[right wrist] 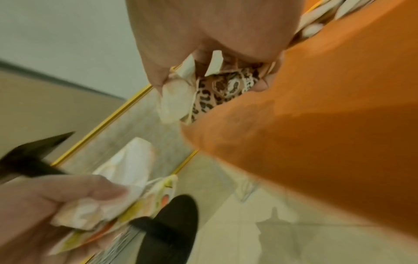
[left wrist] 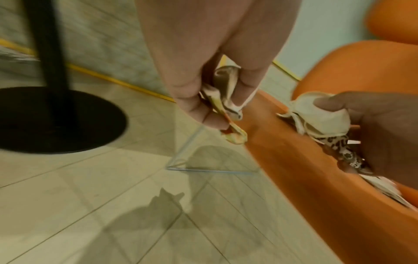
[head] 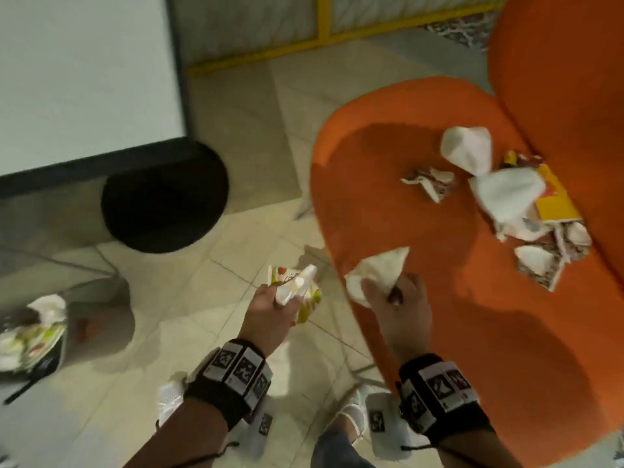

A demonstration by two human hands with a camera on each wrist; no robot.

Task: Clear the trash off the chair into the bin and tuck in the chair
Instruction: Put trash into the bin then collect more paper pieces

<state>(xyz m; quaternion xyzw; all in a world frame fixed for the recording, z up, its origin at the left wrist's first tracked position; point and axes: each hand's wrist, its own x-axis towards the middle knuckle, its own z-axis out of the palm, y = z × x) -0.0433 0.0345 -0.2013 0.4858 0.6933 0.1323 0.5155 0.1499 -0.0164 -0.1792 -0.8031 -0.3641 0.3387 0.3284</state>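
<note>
An orange chair (head: 439,332) fills the right of the head view. On its seat lie several scraps: white tissues (head: 467,148), a leopard-print paper (head: 429,182) and a yellow wrapper (head: 555,201). My left hand (head: 270,309) grips a crumpled white tissue with a yellow-green wrapper (head: 297,288) over the floor, left of the seat. My right hand (head: 395,298) holds a white tissue (head: 374,271) and a leopard-print scrap (right wrist: 224,87) above the seat's front edge. The bin (head: 50,332) stands at the far left with trash inside.
A white table top (head: 84,72) with a black edge is at upper left, its round black base (head: 165,197) on the tiled floor. A yellow rail (head: 304,45) runs along the wall. My white shoes (head: 172,400) stand between bin and chair.
</note>
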